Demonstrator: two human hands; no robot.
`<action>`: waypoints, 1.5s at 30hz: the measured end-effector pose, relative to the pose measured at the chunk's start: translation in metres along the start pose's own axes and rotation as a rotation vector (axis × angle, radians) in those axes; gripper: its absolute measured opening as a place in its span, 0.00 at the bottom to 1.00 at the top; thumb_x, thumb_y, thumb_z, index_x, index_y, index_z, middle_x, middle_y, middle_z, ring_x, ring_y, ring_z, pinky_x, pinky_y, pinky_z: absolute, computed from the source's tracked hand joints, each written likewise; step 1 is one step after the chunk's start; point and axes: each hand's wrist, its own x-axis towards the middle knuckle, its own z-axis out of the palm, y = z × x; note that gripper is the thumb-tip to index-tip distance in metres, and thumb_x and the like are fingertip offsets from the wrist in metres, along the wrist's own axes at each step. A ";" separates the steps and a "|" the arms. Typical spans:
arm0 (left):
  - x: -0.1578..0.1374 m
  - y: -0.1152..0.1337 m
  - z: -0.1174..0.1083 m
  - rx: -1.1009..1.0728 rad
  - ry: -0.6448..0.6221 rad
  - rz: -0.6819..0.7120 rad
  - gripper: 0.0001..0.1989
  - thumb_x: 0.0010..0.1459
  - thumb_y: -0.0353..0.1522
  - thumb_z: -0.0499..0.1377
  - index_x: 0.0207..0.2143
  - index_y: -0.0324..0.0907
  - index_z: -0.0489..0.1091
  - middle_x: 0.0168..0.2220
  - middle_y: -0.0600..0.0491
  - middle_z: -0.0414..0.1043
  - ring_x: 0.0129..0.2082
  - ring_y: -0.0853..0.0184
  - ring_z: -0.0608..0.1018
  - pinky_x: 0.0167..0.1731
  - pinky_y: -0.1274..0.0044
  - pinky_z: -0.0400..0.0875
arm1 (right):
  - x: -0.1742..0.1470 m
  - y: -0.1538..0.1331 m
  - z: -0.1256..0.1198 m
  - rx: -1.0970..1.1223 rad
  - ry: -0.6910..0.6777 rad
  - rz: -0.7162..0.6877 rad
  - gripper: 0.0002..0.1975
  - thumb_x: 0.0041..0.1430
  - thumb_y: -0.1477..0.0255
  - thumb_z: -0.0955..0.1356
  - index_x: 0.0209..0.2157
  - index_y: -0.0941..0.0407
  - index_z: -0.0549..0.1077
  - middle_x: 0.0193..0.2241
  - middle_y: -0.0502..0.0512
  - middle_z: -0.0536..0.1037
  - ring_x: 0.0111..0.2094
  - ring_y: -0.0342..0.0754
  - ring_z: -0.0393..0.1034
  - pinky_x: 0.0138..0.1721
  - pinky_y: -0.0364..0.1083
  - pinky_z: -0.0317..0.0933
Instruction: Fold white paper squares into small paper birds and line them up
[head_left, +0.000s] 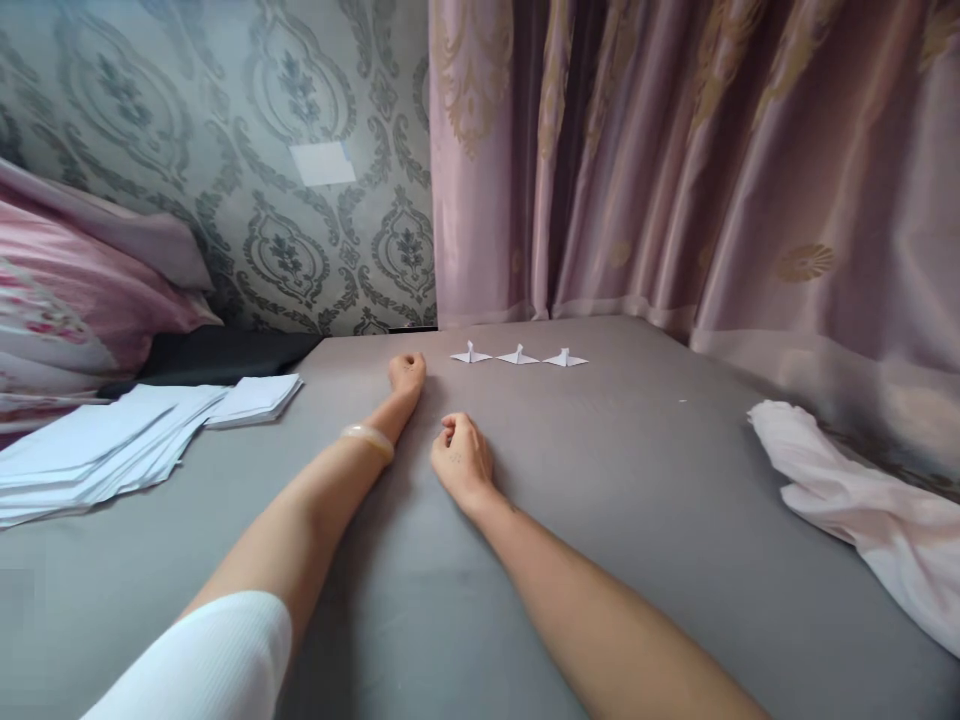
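Note:
Three folded white paper cranes stand in a row near the far edge of the grey sheet: a left crane [470,354], a middle crane [518,356] and a right crane [565,358]. My left hand [408,372] is closed just left of the row, apart from the nearest crane. What its fingers hold, if anything, is hidden. Closer to me, my right hand [463,457] lies on the sheet with its fingers curled in, and no object shows in it. A pale bangle [369,440] circles my left wrist.
Stacked white paper sheets [97,440] and a smaller paper pile [255,398] lie at the left, beside black cloth [225,353] and pink bedding [90,270]. Crumpled pale cloth [862,490] lies at the right. Behind the grey sheet [615,480] hang pink curtains [637,180].

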 end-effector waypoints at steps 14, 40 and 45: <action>-0.030 -0.124 -0.166 0.103 0.161 -0.061 0.17 0.52 0.38 0.51 0.34 0.37 0.74 0.32 0.45 0.76 0.37 0.56 0.76 0.39 0.70 0.67 | 0.002 0.007 0.002 -0.043 -0.023 -0.065 0.13 0.57 0.78 0.61 0.43 0.57 0.71 0.42 0.57 0.78 0.43 0.48 0.72 0.43 0.45 0.61; 0.005 -0.166 -0.192 0.082 0.285 -0.123 0.22 0.59 0.40 0.48 0.44 0.35 0.73 0.49 0.40 0.73 0.52 0.53 0.72 0.53 0.68 0.63 | -0.001 0.005 -0.003 -0.102 -0.078 -0.140 0.12 0.55 0.77 0.62 0.38 0.56 0.74 0.35 0.54 0.78 0.35 0.45 0.71 0.41 0.44 0.61; 0.006 -0.176 -0.197 0.029 0.288 -0.077 0.26 0.62 0.39 0.42 0.52 0.35 0.69 0.52 0.44 0.72 0.53 0.61 0.72 0.53 0.75 0.64 | 0.001 0.006 -0.002 -0.139 -0.084 -0.140 0.13 0.54 0.75 0.62 0.38 0.55 0.74 0.32 0.54 0.78 0.33 0.46 0.71 0.38 0.45 0.61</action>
